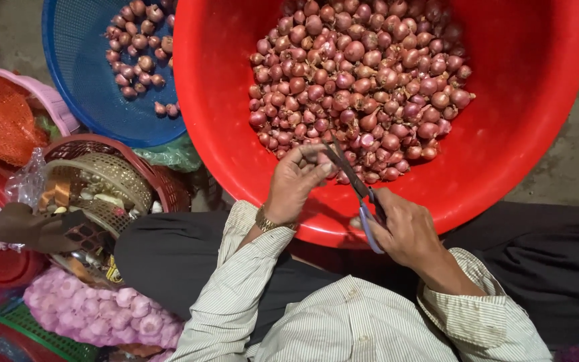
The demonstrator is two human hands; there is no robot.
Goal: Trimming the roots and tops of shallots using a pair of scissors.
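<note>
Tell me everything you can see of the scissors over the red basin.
The metal scissors with pale blue handles are held in the right hand, fingers through the handle loops near the round red plastic basin's rim. The dark blades are parted, pointing up and left over the heap of small red shallots, tips reaching the left hand, which pinches something small there; what it holds is hidden.

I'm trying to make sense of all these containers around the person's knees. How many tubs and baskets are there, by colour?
Red tub, holding the shallots: 1
Blue mesh basket: 1
Dark red woven basket: 1
Pink basket: 1
Green basket: 1
Total: 5

The left hand holds one shallot; the right hand holds scissors.
</note>
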